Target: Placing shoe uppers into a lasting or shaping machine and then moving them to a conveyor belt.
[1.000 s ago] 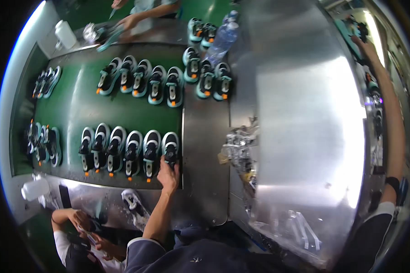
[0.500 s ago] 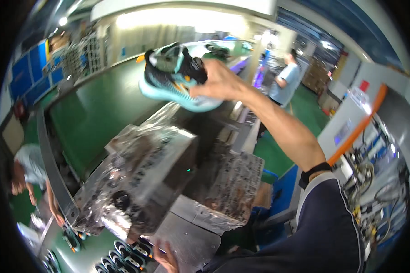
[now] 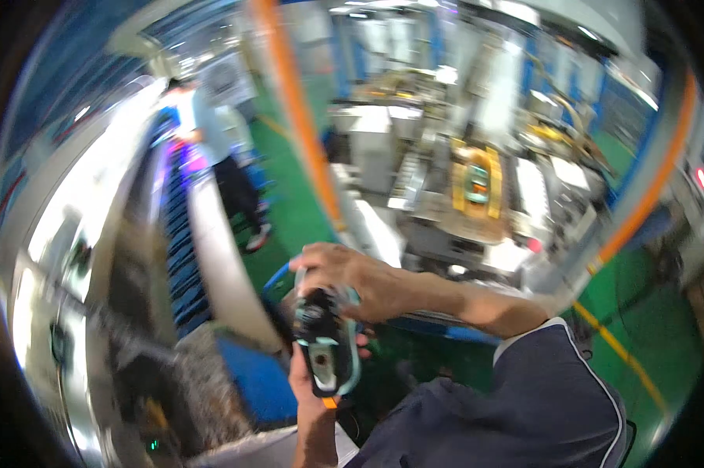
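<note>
A black shoe (image 3: 318, 334) with pale teal edging is between my two hands, low in the middle of the view. Its opening faces up, showing a light insole, and an orange tab sits at the heel end nearest me. From below, my left hand (image 3: 300, 376) wraps around the shoe, its fingertips showing on the right side. Over the far end lies my right hand (image 3: 350, 279), fingers curled down on the shoe's front part. That hand covers the toe.
Ahead and right stands a machine framed by orange posts (image 3: 299, 117), with a yellow-edged fixture (image 3: 477, 181) inside. A person (image 3: 211, 132) in a light top stands beside a conveyor (image 3: 182, 257) on the left. Near my left lie a blue panel (image 3: 257, 382) and a rough brownish block (image 3: 211, 382).
My view has swung right, from the green belt to the machine. My right hand has come back from over the belt with a shoe; my left hand has joined it on the shoe.
</note>
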`<state>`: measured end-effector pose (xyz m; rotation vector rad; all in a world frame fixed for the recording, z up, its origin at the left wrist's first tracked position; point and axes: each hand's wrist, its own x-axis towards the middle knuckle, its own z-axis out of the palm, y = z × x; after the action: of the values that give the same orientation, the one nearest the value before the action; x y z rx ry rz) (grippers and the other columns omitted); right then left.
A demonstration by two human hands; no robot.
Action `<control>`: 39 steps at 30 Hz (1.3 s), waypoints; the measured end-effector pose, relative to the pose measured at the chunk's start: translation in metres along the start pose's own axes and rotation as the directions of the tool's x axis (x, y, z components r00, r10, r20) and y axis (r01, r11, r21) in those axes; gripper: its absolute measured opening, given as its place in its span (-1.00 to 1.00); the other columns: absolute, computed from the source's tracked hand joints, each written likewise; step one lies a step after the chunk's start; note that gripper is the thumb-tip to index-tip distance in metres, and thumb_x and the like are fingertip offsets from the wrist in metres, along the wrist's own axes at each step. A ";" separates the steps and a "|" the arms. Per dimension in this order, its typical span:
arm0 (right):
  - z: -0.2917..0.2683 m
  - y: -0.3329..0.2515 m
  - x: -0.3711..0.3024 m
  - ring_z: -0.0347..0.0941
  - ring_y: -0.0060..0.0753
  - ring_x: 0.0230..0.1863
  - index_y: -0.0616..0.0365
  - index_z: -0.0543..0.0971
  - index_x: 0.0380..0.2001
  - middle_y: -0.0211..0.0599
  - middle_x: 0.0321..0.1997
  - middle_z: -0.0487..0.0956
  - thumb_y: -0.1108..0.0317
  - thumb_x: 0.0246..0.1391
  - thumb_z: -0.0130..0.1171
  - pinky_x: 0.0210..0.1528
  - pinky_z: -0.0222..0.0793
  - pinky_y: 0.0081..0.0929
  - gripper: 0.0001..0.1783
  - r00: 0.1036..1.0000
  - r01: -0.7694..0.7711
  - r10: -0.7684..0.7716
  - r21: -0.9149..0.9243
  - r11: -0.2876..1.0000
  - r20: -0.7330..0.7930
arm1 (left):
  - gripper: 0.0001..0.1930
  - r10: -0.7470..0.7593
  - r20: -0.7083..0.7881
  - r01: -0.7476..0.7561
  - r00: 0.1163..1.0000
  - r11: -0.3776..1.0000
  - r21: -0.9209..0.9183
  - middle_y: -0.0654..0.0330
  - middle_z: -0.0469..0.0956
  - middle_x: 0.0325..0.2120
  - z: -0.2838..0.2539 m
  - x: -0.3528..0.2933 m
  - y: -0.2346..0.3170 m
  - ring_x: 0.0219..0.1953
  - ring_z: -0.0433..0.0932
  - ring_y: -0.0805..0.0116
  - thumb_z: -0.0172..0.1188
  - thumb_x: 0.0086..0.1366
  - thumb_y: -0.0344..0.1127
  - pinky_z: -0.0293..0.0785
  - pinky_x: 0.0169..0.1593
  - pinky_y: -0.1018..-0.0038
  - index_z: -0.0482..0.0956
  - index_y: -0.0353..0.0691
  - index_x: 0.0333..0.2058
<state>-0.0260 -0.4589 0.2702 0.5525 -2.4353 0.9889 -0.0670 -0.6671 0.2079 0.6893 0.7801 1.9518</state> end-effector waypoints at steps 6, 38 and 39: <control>-0.062 0.031 -0.188 0.26 -0.22 0.24 0.16 0.15 0.30 -0.06 0.17 0.38 0.23 -0.11 0.34 0.29 0.15 -0.29 -0.09 0.677 -0.266 0.649 0.706 0.657 -0.349 | -0.50 0.114 -0.088 -0.057 0.990 0.873 0.484 0.06 0.46 -0.03 0.089 0.140 -0.127 -0.01 0.48 0.27 0.03 0.36 -0.21 0.39 0.07 0.36 0.25 -0.34 0.18; -0.333 0.300 -0.305 0.57 -0.10 -0.09 0.35 0.55 -0.16 0.04 -0.13 0.60 0.01 -0.33 0.41 -0.04 0.47 -0.29 -0.29 -0.235 -0.971 0.731 0.126 -0.202 -0.641 | -0.75 -0.476 -0.225 0.508 0.850 0.854 0.113 0.10 0.55 -0.24 0.041 0.349 -0.238 -0.21 0.55 0.31 0.14 0.21 -0.44 0.51 -0.12 0.39 0.50 -0.46 -0.16; -0.321 0.329 -0.298 0.56 -0.09 -0.06 0.34 0.55 -0.16 0.05 -0.11 0.60 0.01 -0.30 0.39 -0.02 0.46 -0.27 -0.31 -0.243 -0.969 0.753 0.124 -0.212 -0.611 | -0.72 -0.473 -0.241 0.508 0.848 0.854 0.113 0.12 0.54 -0.26 0.033 0.327 -0.213 -0.22 0.53 0.38 0.17 0.20 -0.45 0.46 -0.11 0.44 0.49 -0.46 -0.12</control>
<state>0.1295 0.0487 0.1348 -1.9910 -1.9797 0.6825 -0.0747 -0.2855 0.1209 0.3362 1.1413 1.5028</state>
